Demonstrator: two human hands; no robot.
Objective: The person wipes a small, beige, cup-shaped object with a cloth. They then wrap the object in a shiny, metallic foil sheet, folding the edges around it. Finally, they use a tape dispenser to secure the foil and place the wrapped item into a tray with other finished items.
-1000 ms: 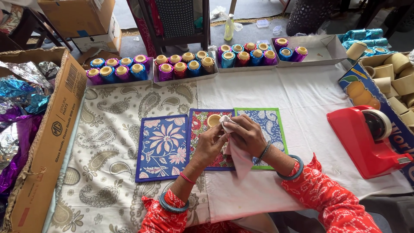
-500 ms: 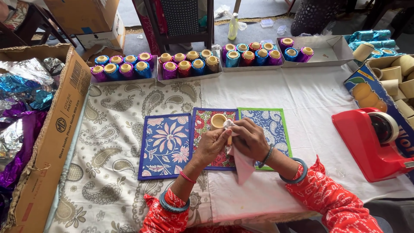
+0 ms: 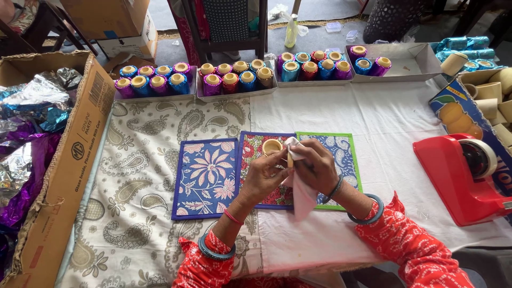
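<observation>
Tan and small, the cup (image 3: 272,146) sat open-mouthed between your hands, over the middle mat (image 3: 255,160) of three on the table. Your left hand (image 3: 264,173) gripped it from below, fingers curled round its side. Your right hand (image 3: 314,166) was closed on a white cloth (image 3: 300,186), pressing one corner to the cup's rim while the rest hung down toward you. The two hands were touching at the cup. A blue flowered mat (image 3: 205,178) lay just left of the middle one, a green-edged mat (image 3: 346,154) just right. Farther off, trays (image 3: 410,64) along the table's far edge held rows of foil-wrapped cups (image 3: 234,77). A red tape dispenser (image 3: 461,173) stood well to your right, a cardboard box (image 3: 64,160) of crumpled foil to your left.
</observation>
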